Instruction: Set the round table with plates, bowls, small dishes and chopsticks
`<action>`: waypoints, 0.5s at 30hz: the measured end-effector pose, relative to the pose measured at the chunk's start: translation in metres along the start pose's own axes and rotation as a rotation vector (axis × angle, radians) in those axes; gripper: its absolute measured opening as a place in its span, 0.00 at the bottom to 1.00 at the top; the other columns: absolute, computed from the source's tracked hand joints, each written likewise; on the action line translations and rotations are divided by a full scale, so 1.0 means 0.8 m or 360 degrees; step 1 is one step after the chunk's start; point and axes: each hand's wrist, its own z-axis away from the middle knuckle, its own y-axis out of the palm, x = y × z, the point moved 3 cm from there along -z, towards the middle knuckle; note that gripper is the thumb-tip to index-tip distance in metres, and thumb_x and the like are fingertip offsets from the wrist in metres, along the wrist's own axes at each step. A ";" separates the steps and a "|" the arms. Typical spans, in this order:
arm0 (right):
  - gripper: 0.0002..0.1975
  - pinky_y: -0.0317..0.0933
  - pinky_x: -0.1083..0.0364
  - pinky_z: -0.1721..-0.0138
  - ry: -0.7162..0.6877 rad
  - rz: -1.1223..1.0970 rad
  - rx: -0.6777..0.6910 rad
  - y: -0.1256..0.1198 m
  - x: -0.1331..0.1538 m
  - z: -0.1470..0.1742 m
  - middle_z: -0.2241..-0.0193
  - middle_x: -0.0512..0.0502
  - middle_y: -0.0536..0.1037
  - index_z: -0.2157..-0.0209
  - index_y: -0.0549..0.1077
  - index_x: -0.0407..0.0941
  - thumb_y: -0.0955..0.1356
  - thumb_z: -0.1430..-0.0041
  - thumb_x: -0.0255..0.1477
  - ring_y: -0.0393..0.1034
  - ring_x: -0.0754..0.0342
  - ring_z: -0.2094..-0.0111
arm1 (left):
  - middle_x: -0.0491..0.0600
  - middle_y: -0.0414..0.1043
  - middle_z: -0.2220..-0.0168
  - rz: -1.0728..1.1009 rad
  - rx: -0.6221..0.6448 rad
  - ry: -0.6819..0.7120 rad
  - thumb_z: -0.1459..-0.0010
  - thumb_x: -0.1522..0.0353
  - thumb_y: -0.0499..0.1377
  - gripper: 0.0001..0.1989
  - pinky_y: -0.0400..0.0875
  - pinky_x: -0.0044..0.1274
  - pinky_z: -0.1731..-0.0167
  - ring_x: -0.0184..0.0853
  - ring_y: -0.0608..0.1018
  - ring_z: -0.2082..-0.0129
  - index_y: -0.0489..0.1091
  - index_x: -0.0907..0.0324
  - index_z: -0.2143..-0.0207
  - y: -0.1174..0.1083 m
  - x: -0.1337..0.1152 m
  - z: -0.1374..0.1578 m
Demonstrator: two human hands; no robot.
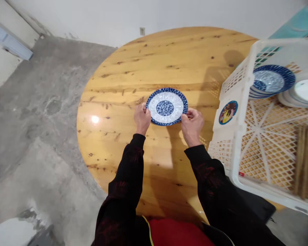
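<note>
- A wooden table (113, 85) is stretching wide from its curved left edge.
- The left hand (142, 119) is clamping a patterned plate (166, 106) by its left rim.
- Over mid-table, the plate is looking stiff, slippery, breakable, opposite rims offering grip.
- The right hand (192, 124) is pinching the right rim.
- A white basket (242, 128) is likely limiting rightward room.

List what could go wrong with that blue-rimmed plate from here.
The plate is held only at its rim by the left hand and right hand, so it could slip.
The white basket stands near the right hand; a swing that way might knock the plate against its wall.
</note>
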 end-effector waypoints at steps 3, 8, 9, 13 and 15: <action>0.08 0.69 0.48 0.60 -0.0154 -0.0208 -0.0008 -0.011 0.016 0.017 0.66 0.47 0.73 0.63 0.70 0.45 0.66 0.47 0.27 0.71 0.51 0.65 | 0.47 0.70 0.66 0.0301 -0.0057 0.0164 0.38 0.69 0.57 0.03 0.69 0.28 0.56 0.35 0.73 0.61 0.71 0.56 0.63 -0.024 -0.012 0.005; 0.09 0.69 0.48 0.60 -0.0195 -0.0403 0.0123 -0.033 0.034 0.069 0.66 0.50 0.71 0.62 0.65 0.48 0.67 0.44 0.28 0.71 0.52 0.64 | 0.48 0.73 0.53 0.0652 0.0082 0.0230 0.33 0.61 0.55 0.12 0.71 0.30 0.48 0.37 0.74 0.49 0.71 0.53 0.51 -0.076 -0.025 0.044; 0.09 0.69 0.48 0.60 -0.0175 -0.0423 0.0164 -0.038 0.035 0.084 0.68 0.51 0.70 0.63 0.64 0.48 0.68 0.44 0.28 0.70 0.52 0.65 | 0.49 0.73 0.51 0.0689 0.0116 0.0211 0.33 0.59 0.54 0.14 0.71 0.31 0.48 0.38 0.74 0.47 0.70 0.53 0.49 -0.085 -0.023 0.059; 0.10 0.68 0.49 0.59 -0.0029 -0.0433 0.0367 -0.066 0.024 0.152 0.70 0.52 0.69 0.64 0.63 0.49 0.69 0.44 0.29 0.70 0.53 0.66 | 0.50 0.73 0.47 0.0771 0.0227 0.0034 0.33 0.59 0.54 0.17 0.71 0.31 0.47 0.38 0.73 0.43 0.69 0.53 0.45 -0.116 -0.001 0.138; 0.10 0.68 0.49 0.59 0.0066 -0.0395 0.0471 -0.084 0.011 0.186 0.69 0.51 0.70 0.64 0.63 0.49 0.70 0.44 0.29 0.71 0.52 0.66 | 0.50 0.73 0.46 0.0793 0.0257 -0.0104 0.33 0.61 0.55 0.17 0.72 0.30 0.48 0.38 0.74 0.44 0.69 0.53 0.45 -0.126 0.013 0.184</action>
